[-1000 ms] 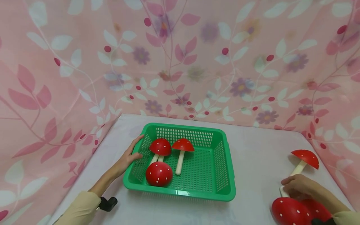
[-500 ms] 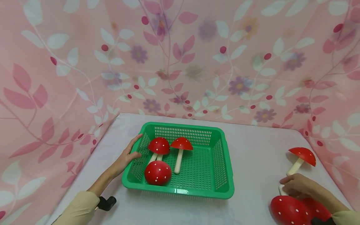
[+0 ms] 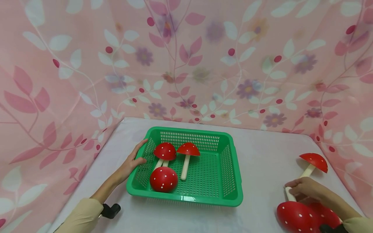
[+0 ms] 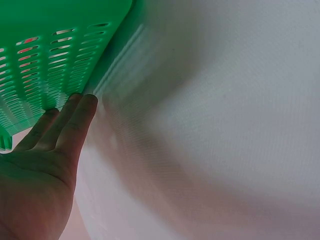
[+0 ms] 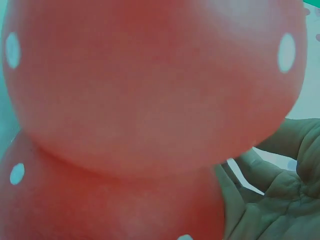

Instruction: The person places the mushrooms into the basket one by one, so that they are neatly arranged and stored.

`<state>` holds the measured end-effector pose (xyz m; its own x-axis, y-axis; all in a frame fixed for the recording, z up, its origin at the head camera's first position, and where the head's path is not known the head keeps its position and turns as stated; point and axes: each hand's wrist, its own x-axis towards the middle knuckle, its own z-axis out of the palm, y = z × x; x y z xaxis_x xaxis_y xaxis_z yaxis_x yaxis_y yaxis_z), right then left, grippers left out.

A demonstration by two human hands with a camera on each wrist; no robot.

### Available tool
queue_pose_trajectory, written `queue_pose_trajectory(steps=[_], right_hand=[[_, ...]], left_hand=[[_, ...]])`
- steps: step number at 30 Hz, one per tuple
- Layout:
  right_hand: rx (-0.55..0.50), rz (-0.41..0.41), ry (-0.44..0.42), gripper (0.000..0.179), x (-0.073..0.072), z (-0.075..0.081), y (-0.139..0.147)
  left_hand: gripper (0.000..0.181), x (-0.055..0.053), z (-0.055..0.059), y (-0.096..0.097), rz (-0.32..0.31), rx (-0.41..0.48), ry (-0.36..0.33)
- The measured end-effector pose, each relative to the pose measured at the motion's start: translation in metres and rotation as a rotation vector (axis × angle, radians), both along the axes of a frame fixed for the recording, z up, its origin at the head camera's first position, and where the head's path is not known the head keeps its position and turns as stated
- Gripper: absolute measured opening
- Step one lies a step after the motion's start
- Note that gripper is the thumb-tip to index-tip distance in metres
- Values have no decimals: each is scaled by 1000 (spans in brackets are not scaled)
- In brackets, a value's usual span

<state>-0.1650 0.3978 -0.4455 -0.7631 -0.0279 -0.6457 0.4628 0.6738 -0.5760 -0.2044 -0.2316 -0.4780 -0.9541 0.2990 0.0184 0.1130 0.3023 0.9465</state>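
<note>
My right hand [image 3: 306, 191] sits at the lower right of the head view, fingers curled round the pale stem [image 3: 289, 195] of a red spotted mushroom [image 3: 294, 217] whose cap lies at the bottom edge of the frame, touching a second red cap [image 3: 327, 215] beside it. In the right wrist view those two caps [image 5: 150, 90] fill nearly everything, so I cannot check how well the stem is seated in my grip. That is my main worry: the cap looks heavy against a thin stem, and held near the stem's end it could swing or slip out if I lift quickly, or knock its neighbour and set it rolling toward the tabletop [image 3: 262, 161] edge. A third loose mushroom [image 3: 313, 163] lies just beyond my hand, close enough to be brushed. My left hand [image 3: 132, 161] is open, fingers straight against the left wall of the green basket [image 3: 230, 168], thumb over the rim; the left wrist view shows the fingertips [image 4: 82, 107] touching the slotted side. Without that bracing the light basket could skid. Inside it lie three mushrooms: one [image 3: 163, 179] at the front, two [image 3: 165, 151] [image 3: 188, 149] behind it side by side, stems pointing forward.
</note>
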Motion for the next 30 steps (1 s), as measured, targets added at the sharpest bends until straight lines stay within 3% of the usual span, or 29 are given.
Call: queue_pose_trajectory(steps=[16,30], right_hand=[[-102,34,24,51,-3,6,1],[-138,74,44,56,-16,15,-8]], left_hand=[[73,0,-1,1,10,-6,-1],[72,0,0,2,17,-17,-4]])
